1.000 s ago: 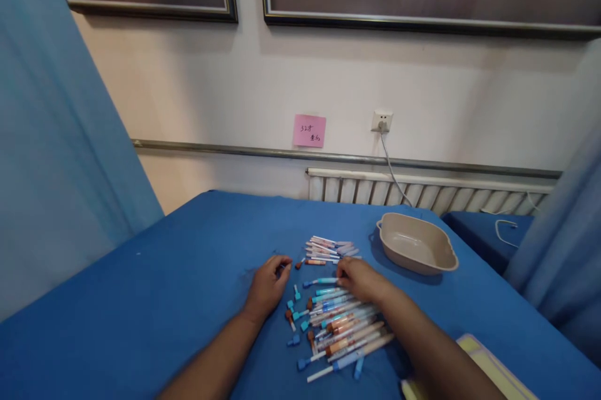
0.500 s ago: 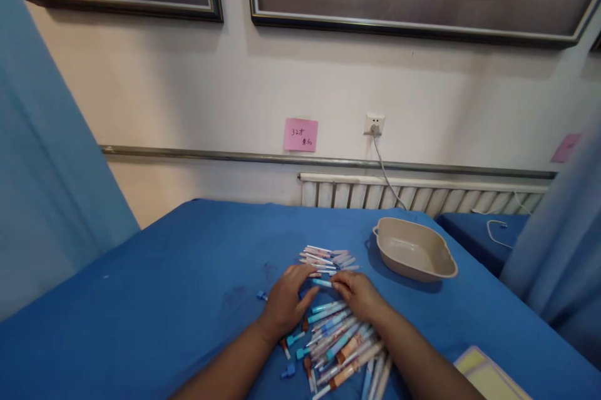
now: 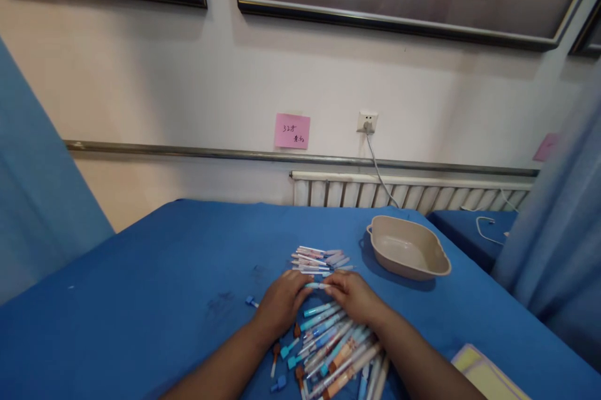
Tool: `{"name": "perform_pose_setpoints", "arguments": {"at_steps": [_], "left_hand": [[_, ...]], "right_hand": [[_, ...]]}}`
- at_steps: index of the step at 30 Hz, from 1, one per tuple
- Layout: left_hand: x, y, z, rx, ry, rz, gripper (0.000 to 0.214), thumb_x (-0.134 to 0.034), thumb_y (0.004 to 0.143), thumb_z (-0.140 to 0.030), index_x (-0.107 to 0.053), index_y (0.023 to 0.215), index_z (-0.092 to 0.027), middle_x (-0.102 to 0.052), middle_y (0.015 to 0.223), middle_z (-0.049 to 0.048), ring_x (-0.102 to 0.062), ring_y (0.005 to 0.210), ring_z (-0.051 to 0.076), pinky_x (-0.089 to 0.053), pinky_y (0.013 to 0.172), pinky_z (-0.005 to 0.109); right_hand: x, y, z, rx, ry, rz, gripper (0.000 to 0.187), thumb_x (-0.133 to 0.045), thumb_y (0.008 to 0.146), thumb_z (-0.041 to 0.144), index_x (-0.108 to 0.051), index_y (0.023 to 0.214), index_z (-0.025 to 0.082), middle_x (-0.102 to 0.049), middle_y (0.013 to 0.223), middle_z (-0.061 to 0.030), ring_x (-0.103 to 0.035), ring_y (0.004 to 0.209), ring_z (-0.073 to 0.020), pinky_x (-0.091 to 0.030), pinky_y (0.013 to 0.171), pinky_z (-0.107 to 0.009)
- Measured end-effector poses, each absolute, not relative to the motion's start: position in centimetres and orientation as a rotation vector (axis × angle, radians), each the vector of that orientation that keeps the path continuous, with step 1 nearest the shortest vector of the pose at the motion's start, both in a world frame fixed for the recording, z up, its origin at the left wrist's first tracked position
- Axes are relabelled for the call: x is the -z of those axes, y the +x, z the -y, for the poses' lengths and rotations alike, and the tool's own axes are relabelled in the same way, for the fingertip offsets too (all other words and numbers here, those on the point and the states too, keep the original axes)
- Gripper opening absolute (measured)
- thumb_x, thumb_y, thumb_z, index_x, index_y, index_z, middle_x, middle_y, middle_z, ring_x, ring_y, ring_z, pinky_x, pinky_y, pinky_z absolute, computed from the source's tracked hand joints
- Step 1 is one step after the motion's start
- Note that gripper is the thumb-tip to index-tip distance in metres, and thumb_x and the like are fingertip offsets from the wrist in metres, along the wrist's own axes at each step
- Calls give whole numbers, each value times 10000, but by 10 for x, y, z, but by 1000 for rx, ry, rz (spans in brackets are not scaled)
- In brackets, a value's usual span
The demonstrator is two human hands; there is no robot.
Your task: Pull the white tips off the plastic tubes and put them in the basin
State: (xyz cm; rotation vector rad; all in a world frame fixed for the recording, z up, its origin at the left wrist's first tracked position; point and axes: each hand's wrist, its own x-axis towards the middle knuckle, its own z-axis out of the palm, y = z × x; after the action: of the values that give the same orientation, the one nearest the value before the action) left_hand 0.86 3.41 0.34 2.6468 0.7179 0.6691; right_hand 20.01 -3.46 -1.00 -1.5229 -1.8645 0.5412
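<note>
Taking the pen (image 3: pixel 315 285) as our clock's centre, we see only its pale blue middle; both ends are hidden by fingers. Our left hand (image 3: pixel 280 303), at 8 o'clock, is closed around one end, and our right hand (image 3: pixel 354 297), at 3 o'clock, pinches the other, so the two are close together, joined by the pen. The pile (image 3: pixel 339 342) of pens at 5 o'clock is partly covered by our right forearm and cut off by the bottom edge, its separate pens hard to count. The row (image 3: pixel 312 260) at 12 o'clock lies just beyond our hands, its near side partly masked by our fingers. Loose caps (image 3: pixel 278 383) are scattered at 7 o'clock, one blue piece (image 3: pixel 250 301) near 9 o'clock. The basin (image 3: pixel 407 251) stands at 2 o'clock; the yellow pad (image 3: pixel 483 375) at 4 o'clock runs out of view.

A second ago our left hand was well away from the pen, which our right hand held with a blue cap at its left end; now that end is inside our left hand's grip. Since half a second ago, our hands have drawn closer together.
</note>
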Motion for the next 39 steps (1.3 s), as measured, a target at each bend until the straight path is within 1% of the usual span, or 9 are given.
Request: {"name": "perform_pose_setpoints", "arguments": {"at_steps": [5, 8, 10, 13, 19, 25, 31, 36, 39], "left_hand": [[-4, 7, -37, -598, 2633, -828, 307, -336, 945, -340, -595, 853, -205, -636, 838, 33, -552, 845, 197, -422, 761, 321], [-7, 7, -34, -681, 2573, -797, 219, -459, 897, -360, -569, 1028, -222, -626, 987, 46, -541, 940, 208, -419, 821, 338], [-8, 8, -31, -715, 2569, -727, 296, -548, 848, -346, -526, 1120, -230, -598, 1071, 59, -520, 997, 218, -410, 858, 348], [-9, 10, -29, -663, 2630, -682, 168, -475, 890, -319, -567, 992, -221, -610, 963, 51, -529, 933, 210, -416, 821, 339], [-5, 12, -30, -538, 2702, -810, 276, -341, 944, -333, -569, 867, -199, -613, 863, 44, -538, 849, 201, -411, 748, 316], [-6, 8, -26, -627, 2625, -765, 207, -548, 843, -365, -540, 980, -210, -602, 957, 48, -536, 894, 207, -408, 768, 305], [-8, 9, -26, -467, 2677, -845, 247, -371, 929, -332, -560, 834, -205, -620, 825, 30, -559, 801, 194, -396, 719, 296], [-9, 8, -24, -550, 2612, -773, 199, -533, 852, -378, -533, 963, -212, -615, 945, 30, -553, 879, 191, -400, 761, 280], [-8, 8, -24, -512, 2662, -752, 176, -444, 903, -354, -538, 891, -206, -617, 895, 29, -553, 865, 188, -396, 756, 280]], "right_hand": [[10, 200, 26, -476, -1533, 1866, 139, -533, 831, 213, -660, 888, 207, -648, 832, -14, -580, 787, -145, -408, 725, -234], [11, 200, 24, -474, -1541, 1840, 102, -544, 820, 213, -642, 844, 199, -638, 801, -8, -575, 764, -144, -404, 692, -229], [11, 199, 25, -497, -1537, 1836, 91, -547, 817, 214, -634, 839, 200, -635, 803, -7, -573, 769, -143, -404, 690, -226], [10, 196, 26, -527, -1499, 1854, 86, -556, 806, 201, -627, 854, 203, -629, 812, -1, -574, 772, -136, -403, 690, -218], [4, 192, 32, -512, -1521, 1894, 88, -541, 814, 188, -620, 851, 203, -639, 817, -3, -578, 769, -133, -397, 682, -217], [2, 187, 36, -474, -1576, 1903, 73, -538, 823, 220, -609, 834, 206, -654, 826, -5, -582, 776, -143, -395, 674, -224], [7, 188, 36, -495, -1559, 1873, 60, -561, 794, 210, -608, 832, 214, -649, 802, 9, -580, 749, -137, -386, 646, -212], [7, 188, 36, -498, -1527, 1872, 44, -573, 783, 192, -605, 806, 212, -645, 786, 16, -573, 738, -130, -374, 638, -206], [5, 188, 37, -502, -1486, 1892, 51, -556, 804, 208, -606, 814, 211, -643, 793, 11, -572, 745, -133, -375, 646, -208]]}}
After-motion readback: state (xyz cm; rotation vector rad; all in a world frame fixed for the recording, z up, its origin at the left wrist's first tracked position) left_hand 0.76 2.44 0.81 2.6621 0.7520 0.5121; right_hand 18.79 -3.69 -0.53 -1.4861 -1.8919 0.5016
